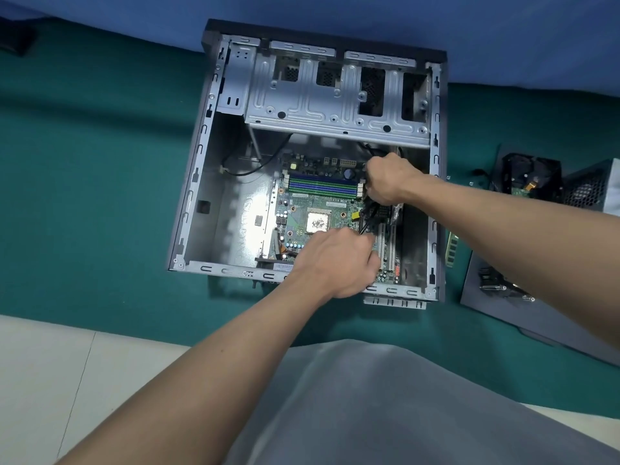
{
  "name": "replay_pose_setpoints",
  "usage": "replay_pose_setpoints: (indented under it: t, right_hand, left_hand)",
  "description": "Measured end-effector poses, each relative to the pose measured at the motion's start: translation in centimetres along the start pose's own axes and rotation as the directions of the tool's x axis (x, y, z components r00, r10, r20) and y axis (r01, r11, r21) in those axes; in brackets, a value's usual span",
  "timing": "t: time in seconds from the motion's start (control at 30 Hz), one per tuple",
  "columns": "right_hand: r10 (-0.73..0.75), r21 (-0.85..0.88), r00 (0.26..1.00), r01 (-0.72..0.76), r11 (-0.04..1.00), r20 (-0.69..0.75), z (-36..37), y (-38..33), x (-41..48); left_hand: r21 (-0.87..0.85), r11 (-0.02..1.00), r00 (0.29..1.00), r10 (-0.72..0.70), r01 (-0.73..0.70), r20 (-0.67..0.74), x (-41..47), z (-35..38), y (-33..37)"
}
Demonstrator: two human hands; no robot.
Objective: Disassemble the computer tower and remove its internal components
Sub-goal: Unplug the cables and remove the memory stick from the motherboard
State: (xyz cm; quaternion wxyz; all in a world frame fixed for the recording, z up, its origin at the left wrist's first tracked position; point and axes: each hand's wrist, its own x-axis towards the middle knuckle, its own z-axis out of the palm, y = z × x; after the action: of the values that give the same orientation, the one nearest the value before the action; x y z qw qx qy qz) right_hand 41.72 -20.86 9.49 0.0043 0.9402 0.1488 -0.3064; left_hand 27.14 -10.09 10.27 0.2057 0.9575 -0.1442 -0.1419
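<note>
- Found computer tower [231, 209] open on its side on green mat [84, 162]; motherboard [302, 209] inside.
- Found right hand [385, 184] fisted round black cables [367, 221] inside tower.
- Found left hand [335, 263] curled over motherboard's near edge; grip not discernible.
- Noted 1 memory stick [451, 250] right of tower.

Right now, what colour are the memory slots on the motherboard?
Alternating blue and green memory slots, clearest in the head view.

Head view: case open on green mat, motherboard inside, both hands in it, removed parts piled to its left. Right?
No. The head view shows the removed parts right of the case, not left. Rest holds: green mat, motherboard inside, left hand and right hand in it, right gripping black cables.
</note>
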Motion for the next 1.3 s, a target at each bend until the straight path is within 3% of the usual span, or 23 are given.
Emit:
replay_pose_setpoints:
  t: [0.13, 0.3, 0.43, 0.6, 0.83, 0.97, 1.3]
  right_hand:
    - [-0.015, -0.009, 0.999, 0.015, 1.0, 0.037, 0.0, 0.1, 0.1]
    - [-0.016, -0.061, 0.999, 0.015, 0.998, -0.027, 0.4, 0.1, 0.1]
    - [-0.016, -0.006, 1.0, 0.016, 1.0, -0.002, 0.2, 0.3, 0.2]
    - [-0.013, -0.136, 0.999, 0.008, 0.991, -0.035, 0.4, 0.2, 0.1]
    - [-0.013, 0.016, 1.0, 0.013, 1.0, -0.026, 0.2, 0.0, 0.1]
    - [-0.013, -0.088, 0.999, 0.009, 0.996, -0.039, 0.3, 0.0, 0.2]
    - [0.012, -0.006, 0.989, -0.013, 1.0, -0.145, 1.1, -0.1, 0.2]
  left_hand:
    - [-0.001, 1.0, 1.0, 0.006, -0.006, -0.001, 0.0, -0.1, 0.0]
    - [-0.007, 1.0, 1.0, 0.007, -0.007, 0.006, 0.0, -0.2, 0.1]
    - [-0.008, 1.0, 1.0, 0.008, -0.008, 0.016, 0.0, -0.3, 0.1]
    - [-0.012, 1.0, 1.0, 0.011, -0.011, 0.019, 0.0, -0.3, 0.2]
    - [0.001, 1.0, 1.0, 0.005, -0.005, 0.008, 0.0, -0.3, 0.1]
    - [-0.005, 1.0, 1.0, 0.012, -0.012, 0.008, -0.1, -0.3, 0.1]
    - [-0.004, 1.0, 1.0, 0.011, -0.011, 0.001, 0.0, -0.3, 0.1]
